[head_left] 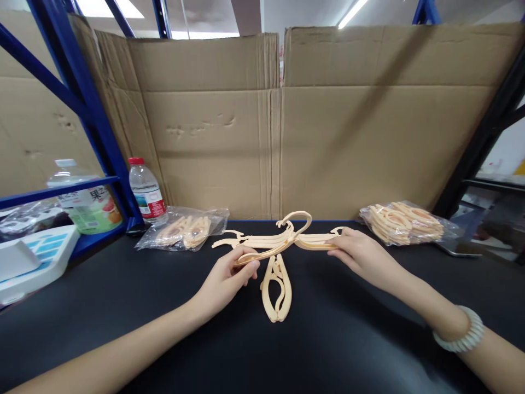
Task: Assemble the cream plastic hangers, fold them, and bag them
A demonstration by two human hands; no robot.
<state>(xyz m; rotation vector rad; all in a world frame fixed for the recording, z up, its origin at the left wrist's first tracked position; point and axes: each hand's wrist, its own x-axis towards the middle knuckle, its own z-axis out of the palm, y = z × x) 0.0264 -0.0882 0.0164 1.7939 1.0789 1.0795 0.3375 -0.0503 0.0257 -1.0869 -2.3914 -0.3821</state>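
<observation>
An unfolded cream plastic hanger (pixel 270 250) is held up across the middle of the head view, its hook at the top. My left hand (pixel 232 273) is closed round its left arm end, thumb on the near side. My right hand (pixel 361 254) pinches the right arm end; part of that end is hidden by the fingers. Just behind, other unfolded cream hangers (pixel 262 241) lie on the black table, partly covered by the held one. Below it, a folded cream hanger (pixel 276 290) lies flat on the table between my hands.
Clear bags of folded hangers lie at the back left (pixel 184 231) and back right (pixel 404 221). A red-capped water bottle (pixel 146 191) stands by the blue shelf frame (pixel 88 115). Cardboard (pixel 213 126) walls the back. A white and blue tray (pixel 45 257) is at the left.
</observation>
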